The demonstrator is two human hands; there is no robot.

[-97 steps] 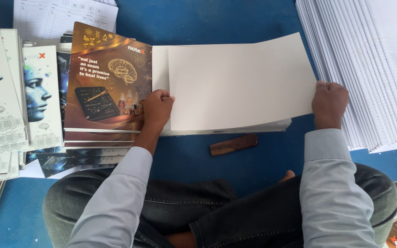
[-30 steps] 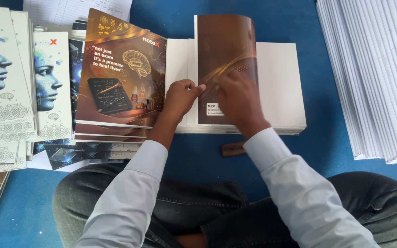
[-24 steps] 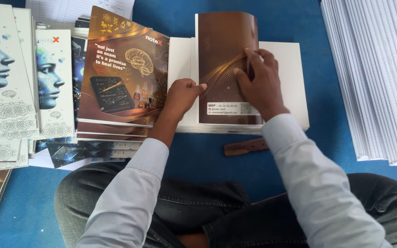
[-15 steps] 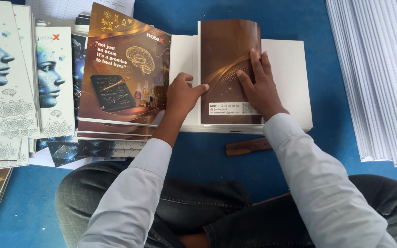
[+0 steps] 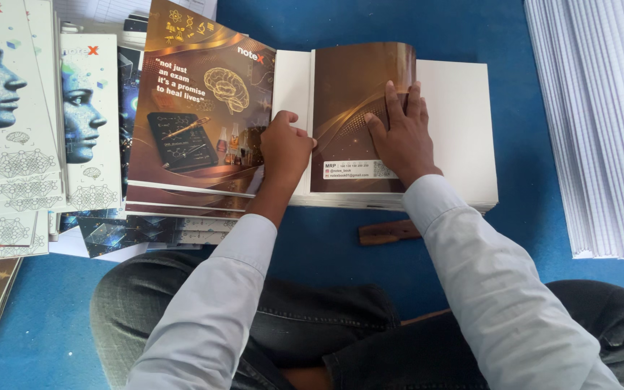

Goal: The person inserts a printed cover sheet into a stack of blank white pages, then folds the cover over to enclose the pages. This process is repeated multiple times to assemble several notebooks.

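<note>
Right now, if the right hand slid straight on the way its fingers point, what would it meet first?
The right hand lies flat on the brown cover, fingers pointing away from the person. It would likely cross the cover's curled top edge first, then reach the blue floor beyond.

A glossy brown paper cover [image 5: 355, 108] is seen reflecting light over matt white paper sheets [image 5: 456, 123]. A small wooden stick [image 5: 390, 232] is laid on blue cloth flooring [image 5: 471, 29].

Brown cover folded over white page stack

A glossy brown cover [image 5: 352, 108] lay folded across the left part of a thick white stack of pages [image 5: 456, 123] on the blue floor, its upper edge curling up slightly.
</note>
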